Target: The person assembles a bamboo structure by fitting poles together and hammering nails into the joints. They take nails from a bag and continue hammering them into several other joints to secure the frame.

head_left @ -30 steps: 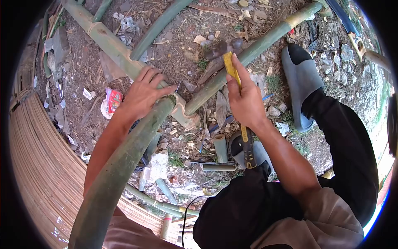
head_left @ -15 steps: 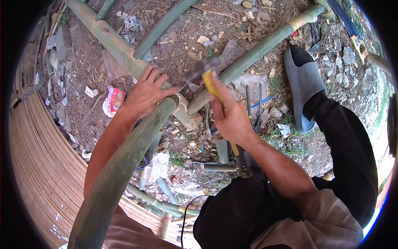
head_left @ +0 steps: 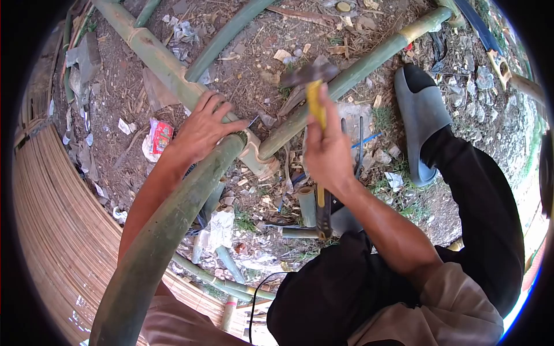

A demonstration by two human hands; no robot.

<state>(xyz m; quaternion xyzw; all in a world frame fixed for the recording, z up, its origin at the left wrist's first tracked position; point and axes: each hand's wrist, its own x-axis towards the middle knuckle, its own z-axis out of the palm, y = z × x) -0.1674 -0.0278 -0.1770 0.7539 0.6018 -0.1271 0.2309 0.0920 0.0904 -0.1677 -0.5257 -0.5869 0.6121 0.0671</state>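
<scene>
My right hand (head_left: 328, 144) is wrapped round the yellow handle of a hammer (head_left: 316, 101), whose blurred metal head is up and to the right of a nail (head_left: 253, 121). The nail sticks out at the bamboo joint beside my left fingertips. My left hand (head_left: 205, 128) lies over the thick bamboo pole (head_left: 161, 66), its fingers pressed round it near the joint. A second thick green pole (head_left: 179, 219) meets the joint from below, and a thinner pole (head_left: 369, 66) joins from the upper right. Whatever is under my left palm is hidden.
A sandalled foot (head_left: 424, 118) is on the littered ground at the right. A saw (head_left: 485, 34) lies at the upper right. Split bamboo slats (head_left: 63, 230) fill the lower left. Short bamboo pieces (head_left: 307, 205) are below my right hand, and a red wrapper (head_left: 161, 135) lies left.
My right hand has moved the hammer up and to the right, away from the nail. My left hand has stayed at the joint.
</scene>
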